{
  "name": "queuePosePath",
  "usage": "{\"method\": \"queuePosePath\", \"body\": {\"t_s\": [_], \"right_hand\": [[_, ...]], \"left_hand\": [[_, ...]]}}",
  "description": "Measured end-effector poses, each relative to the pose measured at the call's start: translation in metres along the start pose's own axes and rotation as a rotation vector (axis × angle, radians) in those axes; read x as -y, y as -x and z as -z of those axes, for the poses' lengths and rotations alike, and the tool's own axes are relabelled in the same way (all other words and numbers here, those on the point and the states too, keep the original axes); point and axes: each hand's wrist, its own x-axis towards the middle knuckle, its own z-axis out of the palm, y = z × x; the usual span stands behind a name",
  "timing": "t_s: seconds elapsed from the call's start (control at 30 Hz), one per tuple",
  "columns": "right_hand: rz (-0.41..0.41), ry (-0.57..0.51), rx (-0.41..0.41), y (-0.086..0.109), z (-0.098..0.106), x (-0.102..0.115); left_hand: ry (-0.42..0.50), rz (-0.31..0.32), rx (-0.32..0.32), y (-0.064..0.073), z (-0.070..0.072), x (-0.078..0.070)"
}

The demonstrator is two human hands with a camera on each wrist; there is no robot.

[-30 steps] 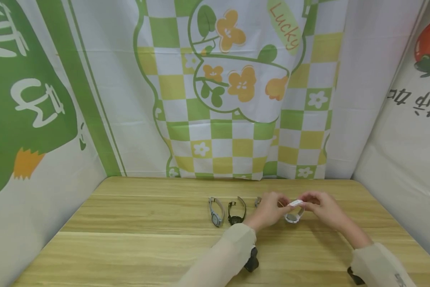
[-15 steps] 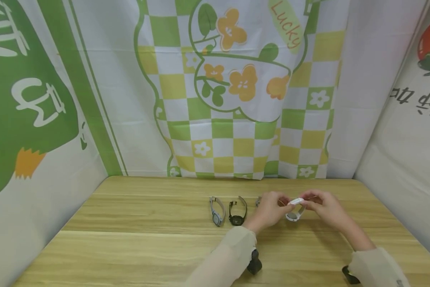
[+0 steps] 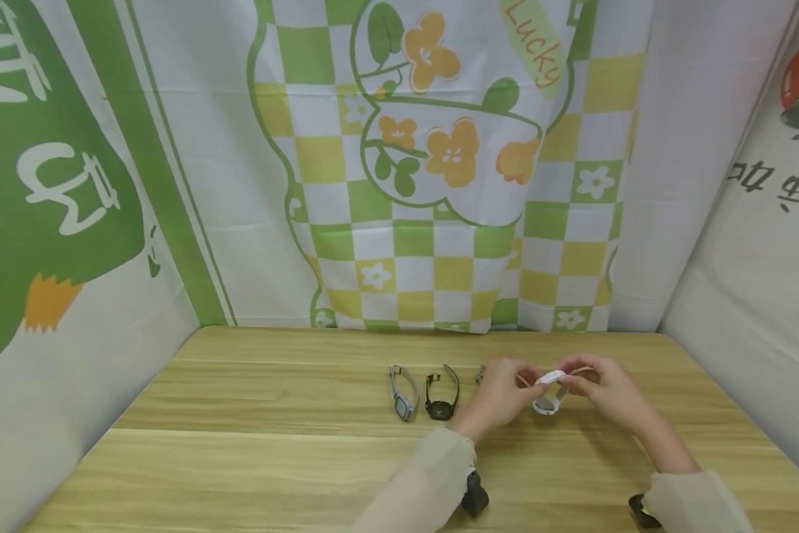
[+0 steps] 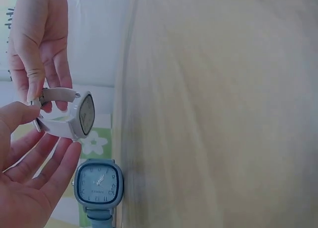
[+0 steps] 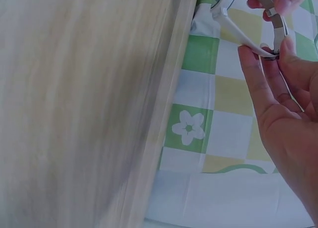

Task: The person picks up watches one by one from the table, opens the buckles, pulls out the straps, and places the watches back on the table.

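A white wristwatch [image 3: 546, 406] is held just above the table's right half, its strap looped into a ring with the dial low. My left hand [image 3: 502, 389] pinches the strap near its buckle end from the left. From the other side, the thumb and fingers of my right hand [image 3: 602, 383] pinch the same stretch of strap. The left wrist view shows the white watch [image 4: 59, 114] with its dial facing right and the strap ends meeting between both hands. In the right wrist view, fingertips grip the strap [image 5: 243, 37] at a metal buckle [image 5: 271, 55].
Left of the hands, a grey-blue watch [image 3: 402, 407] and a black watch [image 3: 441, 410] lie on the wooden table [image 3: 239, 459]. Another watch [image 3: 480, 375] is mostly hidden behind my left hand. A patterned cloth [image 3: 412, 259] hangs along the back edge.
Both hands keep nearly the same place, still pinching the white watch's strap. The white piece of strap between the fingertips has tilted slightly. The other watches have not moved.
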Motion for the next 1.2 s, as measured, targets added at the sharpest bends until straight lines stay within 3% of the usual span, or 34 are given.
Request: {"method": "queuePosePath", "body": {"t_s": [0.2, 0.6, 1.2], "right_hand": [[0.006, -0.008, -0.004, 0.002, -0.001, -0.001], [0.025, -0.040, 0.016, 0.001, 0.002, 0.007], [0.023, -0.073, 0.014, 0.002, 0.004, 0.006]], "left_hand": [[0.006, 0.014, 0.008, 0.002, 0.000, -0.001], [-0.088, 0.017, 0.051, 0.003, 0.010, -0.015], [-0.060, 0.032, 0.029, 0.005, 0.009, -0.013]]}}
